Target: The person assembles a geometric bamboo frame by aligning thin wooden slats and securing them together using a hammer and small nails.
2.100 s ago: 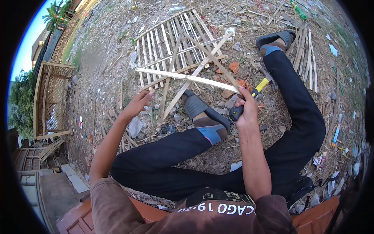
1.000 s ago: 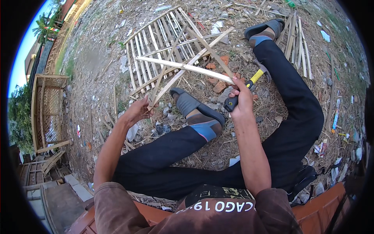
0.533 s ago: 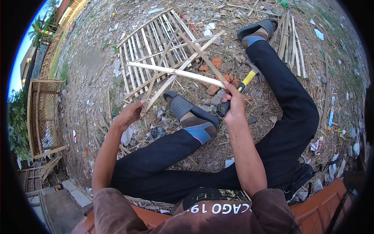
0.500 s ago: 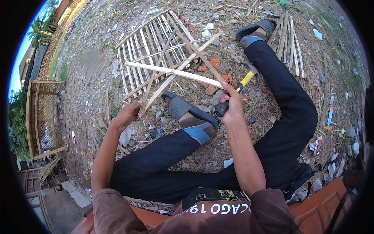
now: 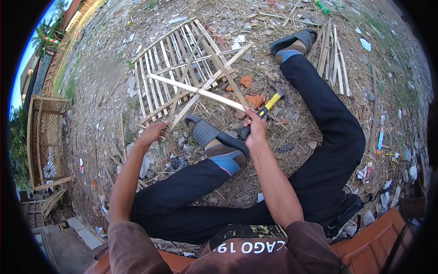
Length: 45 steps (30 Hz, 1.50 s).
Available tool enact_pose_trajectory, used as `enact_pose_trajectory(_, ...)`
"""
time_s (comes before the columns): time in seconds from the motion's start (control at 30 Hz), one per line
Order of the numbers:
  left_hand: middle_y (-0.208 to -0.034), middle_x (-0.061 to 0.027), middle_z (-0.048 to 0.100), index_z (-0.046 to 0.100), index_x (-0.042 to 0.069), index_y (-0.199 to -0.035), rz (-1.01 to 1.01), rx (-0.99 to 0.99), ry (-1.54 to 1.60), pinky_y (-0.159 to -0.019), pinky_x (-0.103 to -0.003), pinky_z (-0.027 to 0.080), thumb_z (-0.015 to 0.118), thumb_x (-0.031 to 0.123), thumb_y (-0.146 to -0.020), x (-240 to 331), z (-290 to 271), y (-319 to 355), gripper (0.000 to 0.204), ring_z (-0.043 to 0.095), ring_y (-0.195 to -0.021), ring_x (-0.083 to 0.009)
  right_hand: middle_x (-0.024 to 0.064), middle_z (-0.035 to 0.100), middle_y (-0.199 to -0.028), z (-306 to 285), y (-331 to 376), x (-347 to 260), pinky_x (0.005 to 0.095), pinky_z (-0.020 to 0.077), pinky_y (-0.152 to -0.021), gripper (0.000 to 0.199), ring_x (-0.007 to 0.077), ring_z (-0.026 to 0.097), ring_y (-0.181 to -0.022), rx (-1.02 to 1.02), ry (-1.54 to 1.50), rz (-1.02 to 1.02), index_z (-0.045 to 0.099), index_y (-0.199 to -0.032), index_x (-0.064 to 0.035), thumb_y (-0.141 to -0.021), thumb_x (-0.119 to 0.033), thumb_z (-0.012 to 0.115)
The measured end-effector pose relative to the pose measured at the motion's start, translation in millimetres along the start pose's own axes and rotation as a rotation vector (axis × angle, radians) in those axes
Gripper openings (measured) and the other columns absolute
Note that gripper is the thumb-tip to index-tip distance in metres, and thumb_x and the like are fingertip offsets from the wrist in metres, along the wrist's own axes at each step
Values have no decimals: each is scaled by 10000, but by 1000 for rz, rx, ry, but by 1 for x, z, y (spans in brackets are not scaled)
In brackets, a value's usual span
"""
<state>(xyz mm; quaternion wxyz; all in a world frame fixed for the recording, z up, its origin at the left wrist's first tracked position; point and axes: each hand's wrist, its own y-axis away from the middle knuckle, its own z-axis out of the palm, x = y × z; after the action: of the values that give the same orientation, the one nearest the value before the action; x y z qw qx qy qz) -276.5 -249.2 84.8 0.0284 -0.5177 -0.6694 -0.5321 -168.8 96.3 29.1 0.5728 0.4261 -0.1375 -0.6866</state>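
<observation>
Yellow-and-black claw hammer [image 5: 271,103] and pale slat [image 5: 196,90] fill our right fingers [image 5: 247,122], so we should steady the crossed slats [image 5: 214,80] pinched in our left fingers [image 5: 161,129].

Left Head Camera Looks Steeply Down

Standing here, I follow a wide fisheye view from the left camera on the person's head. It faces down and forward over the ground [image 5: 98,114]. Closest to the lens comes the brown shirt [image 5: 137,246]; the left hand [image 5: 153,134], right hand [image 5: 257,128] and crossed wooden strips [image 5: 203,93] sit at middle range. The slatted frame [image 5: 182,65] lies farther out. Past the ground's left edge, a sliver of sky [image 5: 27,57] curves along the rim.
</observation>
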Motion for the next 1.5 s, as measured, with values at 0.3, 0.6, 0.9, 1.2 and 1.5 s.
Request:
enact_pose_trajectory(0.3, -1092, -68, 690, 618, 64, -1219, 43, 232, 1, -745, -324, 483, 589, 388, -974, -23, 19, -32, 407, 622, -866, -158, -11, 496, -675, 8, -21, 9, 266, 413, -434, 255, 85, 450, -484, 156, 141, -48, 541, -977, -38, -855, -76, 761)
enact_pose_trajectory(0.6, -897, -116, 715, 676, 51, -1055, 596, 266, -318, -724, -392, 523, 671, 249, -865, 88, 152, 12, 275, 687, -793, -295, 20, 546, -698, -8, -23, -13, 267, 417, -430, 220, 96, 471, -496, 218, 371, -37, 577, -937, -21, -844, -77, 768)
enact_pose_trajectory(0.9, -977, -156, 678, 567, 38, -1173, 280, 348, -35, -822, -468, 498, 725, 398, -844, 110, 269, -23, 513, 671, -961, -348, 52, 610, -721, -31, -10, -44, 272, 424, -420, 250, 101, 488, -489, 165, 728, 2, 585, -857, -17, -822, -130, 805)
enact_pose_trajectory(1.2, -996, -212, 665, 424, 29, -1101, 217, 408, -57, -813, -461, 498, 852, 464, -730, 105, 282, -37, 714, 660, -964, -386, 55, 663, -677, -48, -22, -36, 263, 454, -431, 302, 95, 542, -476, 176, 1134, -158, 636, -823, -22, -763, -217, 858)
enact_pose_trajectory(1.5, -1152, -198, 616, 420, 58, -1268, 141, 356, -84, -906, -480, 491, 870, 396, -711, 114, 285, -40, 792, 623, -1077, -392, 47, 590, -599, -58, -8, -53, 295, 441, -397, 308, 129, 547, -446, 114, 844, -144, 564, -810, -19, -884, -274, 721)
